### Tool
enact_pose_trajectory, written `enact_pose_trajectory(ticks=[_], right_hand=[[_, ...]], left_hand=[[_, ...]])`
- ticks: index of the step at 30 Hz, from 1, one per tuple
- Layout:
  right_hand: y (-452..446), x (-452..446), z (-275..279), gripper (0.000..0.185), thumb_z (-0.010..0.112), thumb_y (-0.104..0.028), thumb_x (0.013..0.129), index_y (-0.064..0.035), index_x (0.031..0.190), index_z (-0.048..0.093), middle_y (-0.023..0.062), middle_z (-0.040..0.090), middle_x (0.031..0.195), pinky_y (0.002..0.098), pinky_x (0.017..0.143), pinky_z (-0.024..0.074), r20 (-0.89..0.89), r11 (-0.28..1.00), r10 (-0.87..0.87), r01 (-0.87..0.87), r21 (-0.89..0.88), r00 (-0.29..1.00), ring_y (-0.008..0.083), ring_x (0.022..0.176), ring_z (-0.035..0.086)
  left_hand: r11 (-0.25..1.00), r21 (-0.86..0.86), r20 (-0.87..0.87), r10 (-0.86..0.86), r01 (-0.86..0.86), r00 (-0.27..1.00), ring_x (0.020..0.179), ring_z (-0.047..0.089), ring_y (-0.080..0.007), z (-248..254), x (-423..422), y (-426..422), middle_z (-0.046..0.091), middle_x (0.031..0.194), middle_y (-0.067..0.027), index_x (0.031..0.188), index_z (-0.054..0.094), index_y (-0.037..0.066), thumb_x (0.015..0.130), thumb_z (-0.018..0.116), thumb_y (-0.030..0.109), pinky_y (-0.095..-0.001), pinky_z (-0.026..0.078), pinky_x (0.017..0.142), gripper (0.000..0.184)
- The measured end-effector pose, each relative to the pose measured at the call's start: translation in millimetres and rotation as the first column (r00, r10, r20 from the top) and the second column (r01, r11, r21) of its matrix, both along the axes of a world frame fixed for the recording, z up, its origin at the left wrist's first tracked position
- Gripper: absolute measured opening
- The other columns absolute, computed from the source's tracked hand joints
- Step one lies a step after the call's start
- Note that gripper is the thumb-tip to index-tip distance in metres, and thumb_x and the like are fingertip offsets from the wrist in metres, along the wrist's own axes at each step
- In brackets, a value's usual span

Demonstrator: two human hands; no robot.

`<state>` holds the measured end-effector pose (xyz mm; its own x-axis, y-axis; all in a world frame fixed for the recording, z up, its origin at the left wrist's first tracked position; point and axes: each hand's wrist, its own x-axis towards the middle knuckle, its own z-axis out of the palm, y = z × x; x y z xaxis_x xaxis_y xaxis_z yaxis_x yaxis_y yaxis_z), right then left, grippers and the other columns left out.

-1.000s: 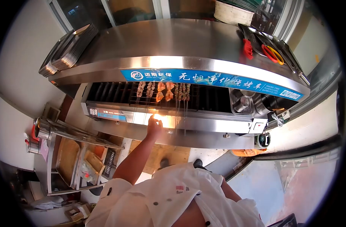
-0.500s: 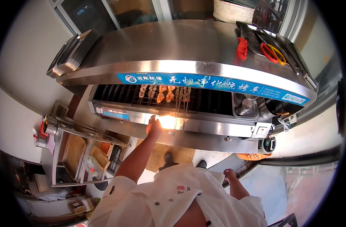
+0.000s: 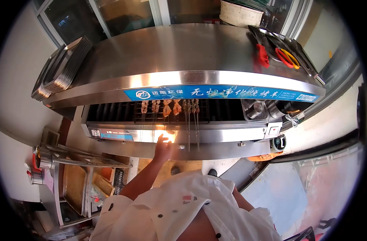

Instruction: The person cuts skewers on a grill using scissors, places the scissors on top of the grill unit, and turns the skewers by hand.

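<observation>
My left hand (image 3: 163, 150) is at the front edge of the grill (image 3: 225, 133), just below the row of skewers. Its fingers look loosely bent and apart, with nothing clearly held. Bright glare beside the fingertips hides the nearby skewer ends. On the rack lie two skewers of orange meat (image 3: 176, 107), with darker meat skewers (image 3: 155, 106) to their left and several thin ones (image 3: 190, 107) to their right. The right-hand sticks hang over the front edge. My right hand is out of sight; only part of that arm shows beside the white jacket (image 3: 179, 213).
Stacked metal trays (image 3: 67, 66) stand on the hood's left end. Red-handled tongs (image 3: 262, 55) and yellow-and-red scissors (image 3: 288, 58) lie at its right. A metal pot (image 3: 255, 110) sits at the grill's right end. A shelf cart (image 3: 81, 164) stands lower left.
My left hand has drawn back slightly from the skewers, and its fingers have loosened. My right hand has dropped out of sight. The camera view has shifted.
</observation>
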<state>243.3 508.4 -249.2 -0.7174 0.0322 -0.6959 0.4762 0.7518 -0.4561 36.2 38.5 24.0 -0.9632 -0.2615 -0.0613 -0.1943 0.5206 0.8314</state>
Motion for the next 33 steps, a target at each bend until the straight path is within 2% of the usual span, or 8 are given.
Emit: enact_pose_trajectory(ticks=[5, 9, 16, 24, 29, 31, 32, 33], right_hand=[[-16, -2, 50, 0.045, 0.066, -0.034, 0.082, -0.0074, 0.117, 0.060, 0.0194, 0.062, 0.117, 0.0433, 0.090, 0.0513, 0.007, 1.000, 0.006, -0.006, 0.025, 1.000, 0.0365, 0.107, 0.061], [-10, -4, 82, 0.049, 0.065, -0.036, 0.082, -0.0071, 0.121, 0.057, 0.0196, 0.059, 0.121, 0.0432, 0.092, 0.0504, 0.005, 0.996, 0.068, -0.068, 0.064, 0.998, 0.0364, 0.111, 0.059], [6, -20, 151, 0.057, 0.065, -0.038, 0.083, -0.0066, 0.128, 0.052, 0.0200, 0.055, 0.127, 0.0431, 0.095, 0.0488, -0.002, 0.934, 0.339, -0.337, 0.118, 0.941, 0.0362, 0.116, 0.057], [17, -47, 306, 0.066, 0.065, -0.041, 0.083, -0.0060, 0.136, 0.045, 0.0205, 0.050, 0.135, 0.0429, 0.098, 0.0470, -0.071, 0.749, 0.658, -0.661, -0.038, 0.750, 0.0360, 0.123, 0.053], [8, -46, 423, 0.070, 0.062, -0.035, 0.086, -0.0029, 0.142, 0.036, 0.0239, 0.038, 0.143, 0.0447, 0.103, 0.0433, -0.180, 0.560, 0.795, -0.815, -0.147, 0.579, 0.0402, 0.126, 0.048], [-1, -41, 447, 0.074, 0.063, -0.030, 0.084, 0.0011, 0.144, 0.033, 0.0246, 0.032, 0.145, 0.0474, 0.107, 0.0390, -0.352, 0.367, 0.871, -0.930, 0.007, 0.342, 0.0433, 0.129, 0.042], [-6, -38, 447, 0.078, 0.066, -0.030, 0.081, 0.0046, 0.142, 0.034, 0.0260, 0.030, 0.146, 0.0499, 0.111, 0.0341, -0.347, 0.433, 0.819, -0.889, -0.149, 0.457, 0.0442, 0.133, 0.036], [-10, -38, 447, 0.078, 0.066, -0.030, 0.081, 0.0046, 0.142, 0.034, 0.0260, 0.030, 0.146, 0.0499, 0.111, 0.0341, -0.346, 0.433, 0.818, -0.888, -0.155, 0.459, 0.0442, 0.133, 0.036]], left_hand=[[0.998, 0.035, -0.083, -0.040, 0.043, 0.996, 0.085, 0.067, -0.0264, 9, 6, -4, 0.060, 0.114, -0.0218, 0.138, 0.037, -0.009, 0.089, 0.063, 0.018, -0.0365, 0.055, 0.075, 0.062], [0.998, -0.033, -0.052, -0.063, 0.061, 0.997, 0.098, 0.064, -0.0273, 13, 11, -3, 0.052, 0.126, -0.0240, 0.141, 0.032, -0.008, 0.091, 0.062, 0.017, -0.0355, 0.055, 0.080, 0.063], [0.998, -0.043, -0.051, -0.051, 0.049, 0.997, 0.107, 0.061, -0.0275, 17, 23, 7, 0.049, 0.130, -0.0231, 0.143, 0.030, -0.006, 0.092, 0.062, 0.017, -0.0355, 0.056, 0.082, 0.065], [0.999, -0.015, -0.021, -0.040, 0.040, 0.999, 0.108, 0.060, -0.0273, 14, 23, 14, 0.051, 0.130, -0.0215, 0.144, 0.030, -0.004, 0.092, 0.062, 0.018, -0.0353, 0.055, 0.083, 0.065], [0.998, -0.048, -0.041, -0.050, 0.048, 0.998, 0.104, 0.060, -0.0284, 18, 26, 11, 0.051, 0.128, -0.0221, 0.143, 0.034, -0.001, 0.090, 0.063, 0.018, -0.0371, 0.054, 0.083, 0.063], [0.998, -0.039, -0.011, -0.055, 0.054, 0.998, 0.103, 0.060, -0.0275, 21, 23, 11, 0.051, 0.126, -0.0209, 0.141, 0.038, 0.001, 0.090, 0.063, 0.017, -0.0363, 0.055, 0.081, 0.059], [0.998, -0.040, -0.007, -0.054, 0.054, 0.999, 0.103, 0.060, -0.0275, 21, 24, 11, 0.051, 0.126, -0.0209, 0.141, 0.038, 0.001, 0.090, 0.063, 0.017, -0.0363, 0.055, 0.081, 0.059], [0.997, -0.054, -0.020, -0.059, 0.058, 0.998, 0.103, 0.061, -0.0274, 20, 25, 10, 0.051, 0.125, -0.0207, 0.139, 0.041, 0.001, 0.089, 0.064, 0.017, -0.0360, 0.055, 0.080, 0.057]])
